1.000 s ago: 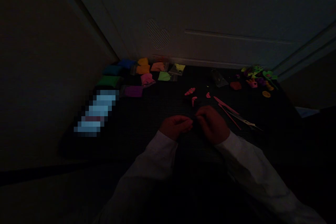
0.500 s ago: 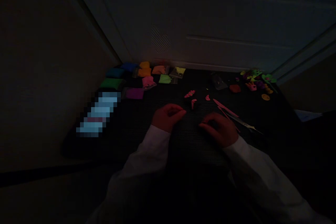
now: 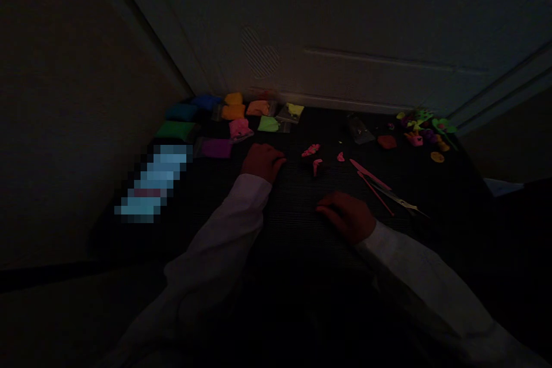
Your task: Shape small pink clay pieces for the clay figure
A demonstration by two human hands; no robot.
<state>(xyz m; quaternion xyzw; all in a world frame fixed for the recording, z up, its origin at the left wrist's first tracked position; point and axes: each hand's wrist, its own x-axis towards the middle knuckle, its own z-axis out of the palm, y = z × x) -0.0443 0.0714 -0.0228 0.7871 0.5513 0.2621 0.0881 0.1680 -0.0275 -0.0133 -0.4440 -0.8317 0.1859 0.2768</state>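
Observation:
In the dim head view my left hand [image 3: 263,162] is low over the dark table, fingers curled and thumb against them; anything in it is hidden. It is nearest to the bagged pink clay [image 3: 240,129] and, on its right, a small piece with pink strips [image 3: 311,150]. My right hand [image 3: 348,216] lies closer to me, thumb and fingertips together, and I cannot make out what they hold. Beyond the hands are a dark piece with a pink top [image 3: 317,167] and a pink scrap [image 3: 340,157]. Scissors [image 3: 403,203], a pink clay knife [image 3: 370,174] and a thin pink stick [image 3: 376,193] lie right of my right hand.
Bags of coloured clay, among them purple [image 3: 217,148] and green [image 3: 176,130], line the back left. A lit, blurred-out screen [image 3: 157,181] lies at the left edge. Small clay shapes [image 3: 425,133] cluster back right, near a red lump [image 3: 387,142]. A pale door [image 3: 345,29] stands behind.
My left hand has moved forward and left, towards the bagged pink clay, and its fingers now curl downward. My right hand has shifted slightly left. The view has tilted a little.

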